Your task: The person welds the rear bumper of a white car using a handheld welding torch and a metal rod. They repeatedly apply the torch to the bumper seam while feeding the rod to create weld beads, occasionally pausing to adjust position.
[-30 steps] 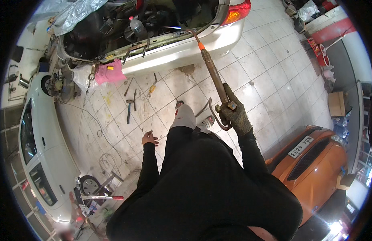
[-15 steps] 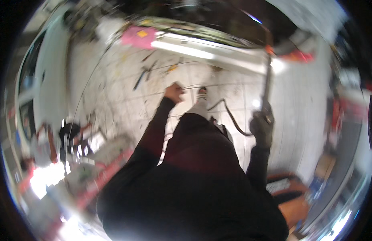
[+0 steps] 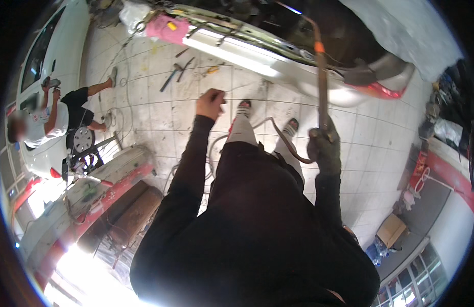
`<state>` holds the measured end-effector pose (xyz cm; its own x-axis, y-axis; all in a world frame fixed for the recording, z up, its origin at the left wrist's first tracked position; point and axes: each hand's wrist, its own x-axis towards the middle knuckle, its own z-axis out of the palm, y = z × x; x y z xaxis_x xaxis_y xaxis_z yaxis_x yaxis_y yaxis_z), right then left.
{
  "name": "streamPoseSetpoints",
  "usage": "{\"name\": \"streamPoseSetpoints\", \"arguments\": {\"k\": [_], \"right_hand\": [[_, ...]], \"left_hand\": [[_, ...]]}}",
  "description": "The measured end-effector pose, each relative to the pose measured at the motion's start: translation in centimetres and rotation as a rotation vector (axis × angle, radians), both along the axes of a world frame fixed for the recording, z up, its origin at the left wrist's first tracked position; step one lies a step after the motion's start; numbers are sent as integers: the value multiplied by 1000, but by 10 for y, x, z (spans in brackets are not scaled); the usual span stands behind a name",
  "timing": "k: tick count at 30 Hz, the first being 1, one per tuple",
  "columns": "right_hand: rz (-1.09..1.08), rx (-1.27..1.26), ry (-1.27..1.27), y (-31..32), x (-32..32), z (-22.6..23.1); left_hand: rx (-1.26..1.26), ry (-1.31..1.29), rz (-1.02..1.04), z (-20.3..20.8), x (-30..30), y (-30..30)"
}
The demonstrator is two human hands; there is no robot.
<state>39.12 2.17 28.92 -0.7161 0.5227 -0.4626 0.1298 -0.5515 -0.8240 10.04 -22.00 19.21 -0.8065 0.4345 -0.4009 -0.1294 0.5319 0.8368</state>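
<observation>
My right hand (image 3: 325, 146), in a dark glove, is wrapped round the handle of a gas torch (image 3: 323, 97). Its long bent copper tube reaches up over the car's open rear, with a thin bluish-white flame (image 3: 290, 7) at the tip. A brown hose (image 3: 282, 134) loops from the handle toward my legs. My bare left hand (image 3: 210, 104) is closed, fingers curled, above the tiled floor; whatever it grips is too small to make out. Ahead lies the car's pale rear bumper (image 3: 237, 55) with a red tail light (image 3: 384, 91).
A pink cloth (image 3: 167, 28) lies at the bumper's left end. A hammer (image 3: 170, 77) and other hand tools lie on the floor tiles (image 3: 145, 105). At left, a person (image 3: 55, 115) sits by a white car (image 3: 58, 41). A detached red-edged panel (image 3: 101, 197) and a cardboard box (image 3: 392, 230) stand behind.
The view has steadied and shifted. My left hand has moved slightly up and left in the picture. The torch, still in my right hand, has shifted left and up.
</observation>
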Motion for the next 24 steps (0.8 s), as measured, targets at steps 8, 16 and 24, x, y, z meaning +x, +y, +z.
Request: {"name": "streamPoseSetpoints", "arguments": {"k": [8,16,24], "right_hand": [[211,183,-77,65,47,-19],[184,167,-57,61,66,-19],[119,202,-140,55,59,-50]], "left_hand": [[105,-2,333,11,60,51],[205,-20,361,1,54,76],[243,-156,239,-57,61,81]]}}
